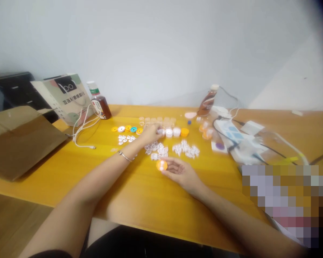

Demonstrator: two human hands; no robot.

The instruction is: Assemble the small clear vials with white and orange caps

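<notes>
My right hand (183, 173) holds a round orange cap (162, 165) with small white pieces inside, low over the front of the table. Stretched across to the far row, my left hand (151, 133) has its fingers closed about a white cap (161, 132). More white caps (172, 132) and an orange cap (184, 132) continue that row to the right. To the left lie orange, white and teal (134, 129) round caps. Clear cups (161, 121) stand behind, partly hidden by my left hand. Between my hands are piles of small white plastic pieces (156, 149).
More white pieces (187, 148) lie to the right and small white parts (125, 139) to the left. A cola bottle (208, 101), a dark drink bottle (100, 102), a paper bag (67, 98), a cardboard box (21, 143), a white cable (82, 129) and a power strip (234, 138) surround the work area.
</notes>
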